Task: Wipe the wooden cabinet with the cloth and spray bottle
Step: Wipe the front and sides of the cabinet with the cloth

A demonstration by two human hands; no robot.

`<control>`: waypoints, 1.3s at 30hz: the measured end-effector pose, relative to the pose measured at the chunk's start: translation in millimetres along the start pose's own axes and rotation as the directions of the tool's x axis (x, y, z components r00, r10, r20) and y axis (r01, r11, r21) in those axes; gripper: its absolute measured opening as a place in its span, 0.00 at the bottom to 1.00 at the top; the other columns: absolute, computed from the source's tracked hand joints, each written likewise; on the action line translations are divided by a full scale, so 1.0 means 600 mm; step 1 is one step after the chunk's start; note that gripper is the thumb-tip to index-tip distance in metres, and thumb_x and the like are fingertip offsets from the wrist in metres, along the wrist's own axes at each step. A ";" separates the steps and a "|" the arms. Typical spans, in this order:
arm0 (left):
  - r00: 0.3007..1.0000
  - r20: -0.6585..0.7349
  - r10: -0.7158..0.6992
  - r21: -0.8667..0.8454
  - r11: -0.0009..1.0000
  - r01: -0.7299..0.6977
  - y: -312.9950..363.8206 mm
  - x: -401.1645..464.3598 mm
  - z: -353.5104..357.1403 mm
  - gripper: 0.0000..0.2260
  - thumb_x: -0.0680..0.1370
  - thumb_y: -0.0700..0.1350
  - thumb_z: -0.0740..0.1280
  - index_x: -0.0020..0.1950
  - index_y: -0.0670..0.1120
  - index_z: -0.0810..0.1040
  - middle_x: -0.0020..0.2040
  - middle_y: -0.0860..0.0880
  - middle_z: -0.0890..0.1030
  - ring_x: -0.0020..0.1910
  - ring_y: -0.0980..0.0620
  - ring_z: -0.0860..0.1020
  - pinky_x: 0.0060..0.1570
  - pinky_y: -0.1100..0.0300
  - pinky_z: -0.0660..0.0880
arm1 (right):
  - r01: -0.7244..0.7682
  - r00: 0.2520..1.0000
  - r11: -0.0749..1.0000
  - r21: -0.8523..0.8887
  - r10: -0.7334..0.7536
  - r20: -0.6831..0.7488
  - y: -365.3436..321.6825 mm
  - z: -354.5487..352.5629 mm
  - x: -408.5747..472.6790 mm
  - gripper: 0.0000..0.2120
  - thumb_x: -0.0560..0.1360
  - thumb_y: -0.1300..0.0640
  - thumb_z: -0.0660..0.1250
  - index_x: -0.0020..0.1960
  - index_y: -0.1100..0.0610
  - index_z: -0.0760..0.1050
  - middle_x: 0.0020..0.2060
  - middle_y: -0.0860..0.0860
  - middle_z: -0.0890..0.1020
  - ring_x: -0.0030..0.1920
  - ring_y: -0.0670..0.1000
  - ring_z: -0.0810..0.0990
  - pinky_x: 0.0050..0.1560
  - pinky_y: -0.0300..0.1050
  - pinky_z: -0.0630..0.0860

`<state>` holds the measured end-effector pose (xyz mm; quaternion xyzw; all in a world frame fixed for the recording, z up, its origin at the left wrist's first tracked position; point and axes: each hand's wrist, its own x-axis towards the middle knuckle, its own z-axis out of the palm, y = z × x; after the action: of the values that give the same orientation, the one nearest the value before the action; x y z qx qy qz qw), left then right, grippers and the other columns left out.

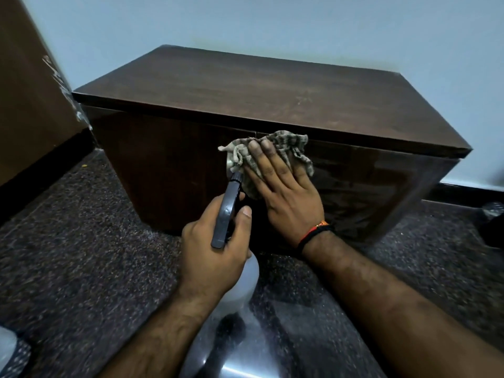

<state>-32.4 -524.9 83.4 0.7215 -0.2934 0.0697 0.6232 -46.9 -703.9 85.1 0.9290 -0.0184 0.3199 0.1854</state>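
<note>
Left hand (212, 249): fingers curled round spray bottle (227, 214) — nozzle forward.
Right hand (286, 192): flat, pressing cloth (272, 154) on cabinet (169, 170) front.

This looks like a room in a home or a small office (the view is too narrow to settle which). A low dark wooden cabinet (245, 85) with a laminate top stands against a plain pale blue wall (272, 20), just beyond the right hand (283, 192). Speckled dark granite-like flooring (81, 241) spreads beneath both hands, with a black skirting strip (463, 190) along the wall to the right. A brown wooden panel (30, 91) leans up far to the left of the left hand (212, 249).
</note>
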 end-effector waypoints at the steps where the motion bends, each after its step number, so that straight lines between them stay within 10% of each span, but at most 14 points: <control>1: 1.000 0.008 0.004 0.005 1.000 -0.004 0.002 -0.003 0.004 0.08 0.81 0.57 0.64 0.58 0.58 0.79 0.29 0.48 0.81 0.27 0.53 0.83 0.32 0.48 0.81 | -0.004 1.000 1.000 0.006 0.004 -0.001 0.000 0.000 -0.001 0.30 0.81 0.61 0.50 0.82 0.55 0.54 0.82 0.53 0.53 0.81 0.53 0.50 0.78 0.55 0.54; 15: 0.996 0.087 -0.001 -0.055 0.998 0.006 0.044 -0.027 0.072 0.11 0.80 0.56 0.65 0.59 0.56 0.80 0.29 0.45 0.82 0.26 0.54 0.83 0.31 0.66 0.78 | -0.193 0.976 0.972 -0.131 0.177 -0.125 0.156 0.000 -0.128 0.34 0.75 0.60 0.65 0.80 0.55 0.62 0.80 0.55 0.53 0.81 0.57 0.50 0.79 0.59 0.51; 26: 0.992 0.122 -0.015 -0.083 0.996 0.025 0.037 -0.051 0.115 0.13 0.80 0.56 0.65 0.60 0.53 0.81 0.28 0.46 0.81 0.25 0.54 0.83 0.31 0.64 0.79 | -0.585 0.811 0.803 -0.115 0.577 -0.097 0.178 0.015 -0.168 0.32 0.81 0.43 0.60 0.81 0.52 0.56 0.77 0.72 0.54 0.77 0.75 0.52 0.74 0.75 0.47; 34: 0.996 0.084 -0.018 -0.064 0.998 0.023 0.010 -0.031 0.070 0.09 0.80 0.56 0.66 0.59 0.59 0.80 0.29 0.50 0.83 0.25 0.54 0.83 0.33 0.67 0.78 | -0.183 0.969 0.978 -0.097 0.163 -0.188 0.108 0.050 -0.075 0.28 0.83 0.44 0.58 0.81 0.44 0.56 0.81 0.51 0.57 0.80 0.56 0.46 0.77 0.58 0.37; 39: 0.997 0.076 -0.021 -0.046 0.999 0.025 -0.015 -0.028 0.045 0.09 0.80 0.57 0.65 0.59 0.60 0.79 0.29 0.49 0.83 0.26 0.54 0.84 0.34 0.66 0.79 | -0.175 0.969 0.969 -0.172 0.139 -0.204 0.082 0.077 -0.048 0.28 0.83 0.46 0.58 0.82 0.48 0.56 0.81 0.49 0.54 0.80 0.50 0.36 0.76 0.56 0.30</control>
<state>-48.9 -544.3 62.1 0.7121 -0.3101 0.0281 0.6293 -50.0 -768.4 50.8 0.8679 -0.1046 0.4180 0.2472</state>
